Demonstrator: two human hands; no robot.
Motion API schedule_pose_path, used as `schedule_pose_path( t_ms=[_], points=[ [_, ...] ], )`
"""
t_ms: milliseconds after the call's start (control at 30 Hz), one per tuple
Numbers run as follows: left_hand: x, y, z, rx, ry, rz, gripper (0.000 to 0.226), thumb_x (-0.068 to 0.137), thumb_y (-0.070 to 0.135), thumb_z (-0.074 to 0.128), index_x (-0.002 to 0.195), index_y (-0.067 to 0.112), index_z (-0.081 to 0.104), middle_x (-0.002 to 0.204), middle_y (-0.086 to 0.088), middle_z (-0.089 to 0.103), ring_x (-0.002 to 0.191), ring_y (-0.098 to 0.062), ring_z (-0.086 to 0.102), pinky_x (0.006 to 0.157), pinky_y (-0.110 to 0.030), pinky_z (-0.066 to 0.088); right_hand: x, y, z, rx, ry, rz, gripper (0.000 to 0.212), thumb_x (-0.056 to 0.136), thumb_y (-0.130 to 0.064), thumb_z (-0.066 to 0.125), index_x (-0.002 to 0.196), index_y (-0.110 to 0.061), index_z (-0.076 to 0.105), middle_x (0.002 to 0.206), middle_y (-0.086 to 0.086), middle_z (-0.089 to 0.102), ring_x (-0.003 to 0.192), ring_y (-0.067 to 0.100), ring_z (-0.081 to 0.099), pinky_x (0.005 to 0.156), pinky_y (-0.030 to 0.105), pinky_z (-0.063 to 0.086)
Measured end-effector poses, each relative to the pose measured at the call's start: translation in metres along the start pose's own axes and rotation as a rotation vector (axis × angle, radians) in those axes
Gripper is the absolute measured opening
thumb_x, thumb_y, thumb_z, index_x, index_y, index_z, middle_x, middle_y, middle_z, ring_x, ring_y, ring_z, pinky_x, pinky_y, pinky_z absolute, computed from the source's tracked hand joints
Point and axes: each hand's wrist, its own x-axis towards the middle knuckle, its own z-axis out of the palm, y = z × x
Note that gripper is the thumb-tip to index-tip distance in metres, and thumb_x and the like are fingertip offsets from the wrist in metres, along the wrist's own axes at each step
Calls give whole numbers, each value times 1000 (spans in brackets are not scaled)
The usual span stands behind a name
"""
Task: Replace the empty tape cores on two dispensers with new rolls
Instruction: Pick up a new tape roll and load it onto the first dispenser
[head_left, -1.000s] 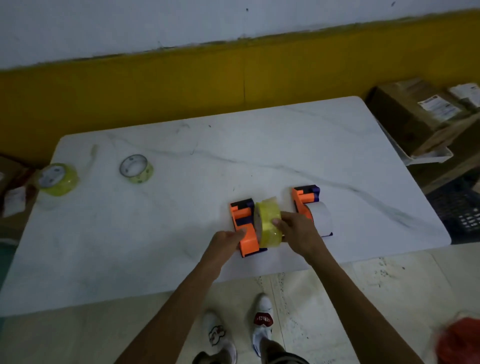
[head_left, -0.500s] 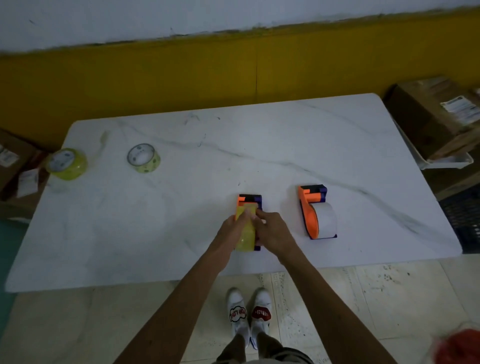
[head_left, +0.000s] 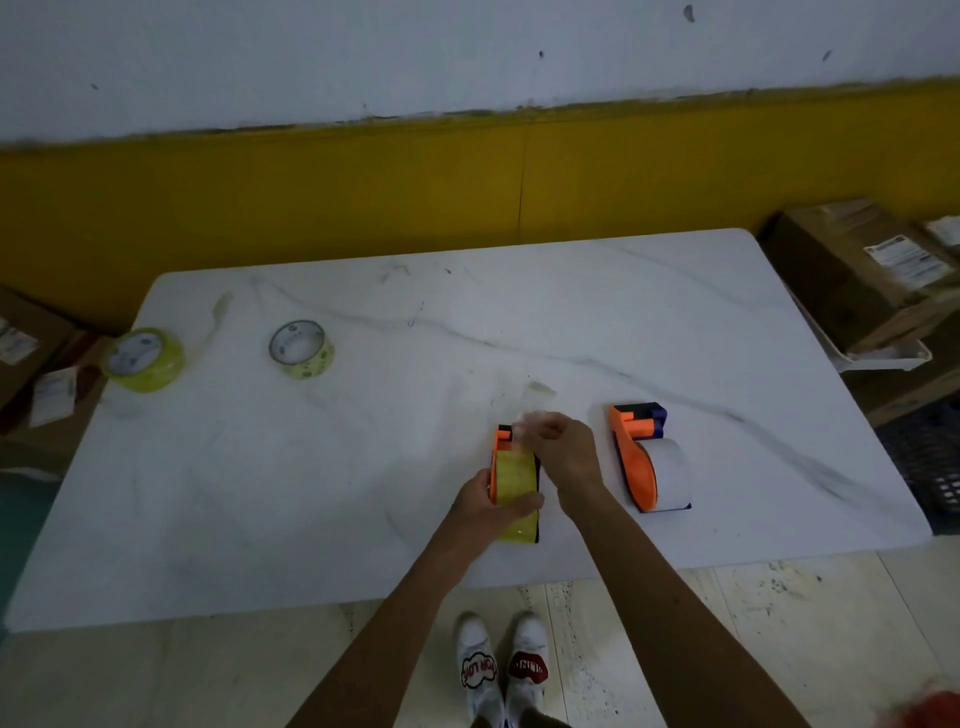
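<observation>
Near the table's (head_left: 519, 322) front edge, the left dispenser (head_left: 500, 447) carries a yellow roll (head_left: 514, 475). Left hand (head_left: 485, 512) clamps both; right hand (head_left: 563, 449) pinches the blurred tape end. Judged light, rigid plastic; grip the sides, since the film clings.

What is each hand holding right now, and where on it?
Left hand grips the yellow roll on the dispenser. Right hand pinches something at its front end; unclear what.
</observation>
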Motion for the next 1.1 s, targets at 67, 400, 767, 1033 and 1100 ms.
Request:
schedule_pose_path(
  t_ms=[67, 400, 767, 1033, 1100],
  points=[
    [2, -1, 0, 29, 2, -3, 51, 66, 38, 82, 110, 24, 59, 106, -3, 71, 93, -18, 70, 80, -32, 58, -1, -17, -1, 61, -27, -82, 27, 73, -5, 79, 98, -3, 71, 83, 6, 75, 76, 18, 71, 64, 28, 55],
    [4, 5, -8, -42, -93, 4, 32, 75, 34, 76, 98, 12, 72, 87, -6, 79, 77, -15, 74, 78, -30, 59, 42, -78, -3, 5, 34, -262, 28, 78, -6, 76, 104, -3, 67, 83, 16, 74, 59, 19, 70, 55, 31, 62],
    [-4, 26, -27, -8, -41, 132, 7, 84, 18, 69, 89, 14, 73, 78, 1, 78, 74, -12, 73, 67, -22, 56, 124, -11, -3, -264, -12, -75, 47, 75, -9, 77, 116, -11, 54, 84, 2, 64, 67, 15, 63, 60, 27, 57],
    [-11, 57, -27, -90, 53, 304, 31, 62, 41, 71, 90, 28, 66, 75, 18, 76, 71, 1, 69, 62, -16, 53, 95, 11, -5, 64, -406, 79, 16, 90, -1, 54, 85, -1, 69, 70, 0, 76, 75, 28, 68, 61, 21, 57],
    [-8, 58, -24, -92, 60, 325, 14, 75, 26, 70, 88, 28, 64, 72, 19, 75, 67, 4, 68, 61, -14, 52, 82, 18, -4, 160, -439, 159, 27, 97, -6, 42, 85, -5, 67, 65, -1, 77, 64, 19, 70, 58, 24, 56]
  ],
)
